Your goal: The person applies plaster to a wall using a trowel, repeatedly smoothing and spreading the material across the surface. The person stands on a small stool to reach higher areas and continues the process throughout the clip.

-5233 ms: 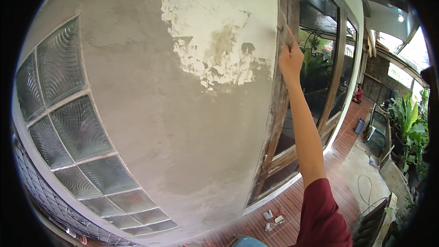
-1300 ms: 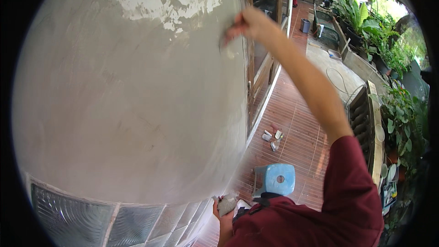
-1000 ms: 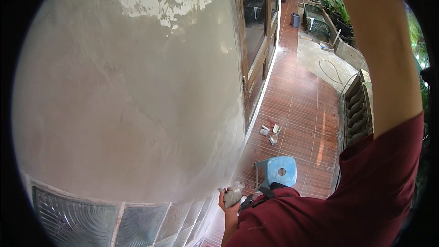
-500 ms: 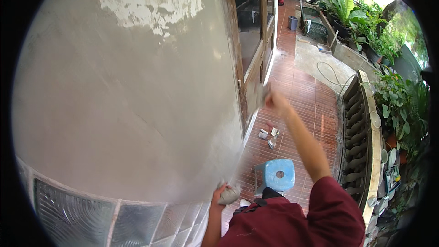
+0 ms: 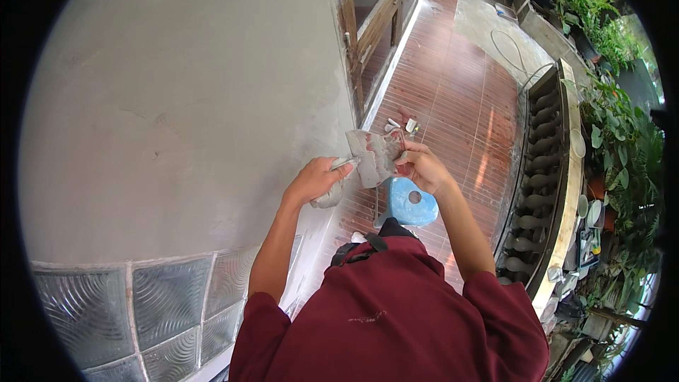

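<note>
My right hand [image 5: 421, 168] grips a wide putty scraper [image 5: 373, 158] by its reddish end. Grey paste coats its broad, flat face. Close beside it, my left hand [image 5: 315, 180] is closed around a rounded grey lump [image 5: 327, 197], smeared with the same paste; I cannot tell whether a holder lies under it. The scraper's left edge meets the thing in my left hand, or nearly so. Both hands are in front of my chest, right of a smooth grey plastered wall [image 5: 191, 113].
Below the scraper stands a blue plastic stool [image 5: 410, 206] on the reddish tiled floor [image 5: 453, 120]. Small items [image 5: 402, 124] lie by a wooden-framed door [image 5: 378, 18]. Glass blocks [image 5: 166, 301] line the lower wall. A balustrade [image 5: 541, 184] with plants runs along the right.
My right hand has come down from the door frame side with the scraper toward my left hand. My left hand has risen with the grey lump. The view has tilted downward.
</note>
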Demonstrator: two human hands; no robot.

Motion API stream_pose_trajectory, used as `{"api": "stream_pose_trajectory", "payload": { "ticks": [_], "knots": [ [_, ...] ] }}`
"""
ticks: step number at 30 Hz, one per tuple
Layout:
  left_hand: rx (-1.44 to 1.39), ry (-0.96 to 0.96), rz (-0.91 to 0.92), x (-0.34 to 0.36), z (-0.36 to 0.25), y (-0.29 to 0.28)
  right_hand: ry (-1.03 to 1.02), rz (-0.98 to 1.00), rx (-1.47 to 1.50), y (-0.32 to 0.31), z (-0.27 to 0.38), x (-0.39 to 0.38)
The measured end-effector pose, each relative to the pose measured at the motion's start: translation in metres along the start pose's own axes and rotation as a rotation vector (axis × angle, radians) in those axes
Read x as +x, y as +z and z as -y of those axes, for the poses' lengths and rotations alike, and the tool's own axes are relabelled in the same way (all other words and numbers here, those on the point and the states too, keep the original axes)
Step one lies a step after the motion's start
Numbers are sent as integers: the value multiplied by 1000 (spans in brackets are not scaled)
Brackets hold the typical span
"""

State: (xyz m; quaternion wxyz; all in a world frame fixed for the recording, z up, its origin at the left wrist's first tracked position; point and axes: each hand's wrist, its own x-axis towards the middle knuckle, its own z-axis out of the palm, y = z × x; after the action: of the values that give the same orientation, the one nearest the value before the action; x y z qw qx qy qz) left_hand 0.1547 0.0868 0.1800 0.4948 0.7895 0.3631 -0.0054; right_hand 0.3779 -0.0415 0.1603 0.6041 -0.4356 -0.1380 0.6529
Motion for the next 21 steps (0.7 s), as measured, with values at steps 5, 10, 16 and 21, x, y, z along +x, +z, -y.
{"api": "stream_pose_trajectory", "payload": {
  "ticks": [5,10,16,21],
  "knots": [
    [143,-89,-7,9,-3,13,19,-3,5,-13,-5,1],
    [611,-223,-40,20,1,32,46,24,174,-58,-26,31],
    [300,-291,-172,1,58,28,-59,-17,545,-73,9,67],
    [-168,-373,-168,-24,107,50,-501,-25,255,-1,66,100]
  ]
}}
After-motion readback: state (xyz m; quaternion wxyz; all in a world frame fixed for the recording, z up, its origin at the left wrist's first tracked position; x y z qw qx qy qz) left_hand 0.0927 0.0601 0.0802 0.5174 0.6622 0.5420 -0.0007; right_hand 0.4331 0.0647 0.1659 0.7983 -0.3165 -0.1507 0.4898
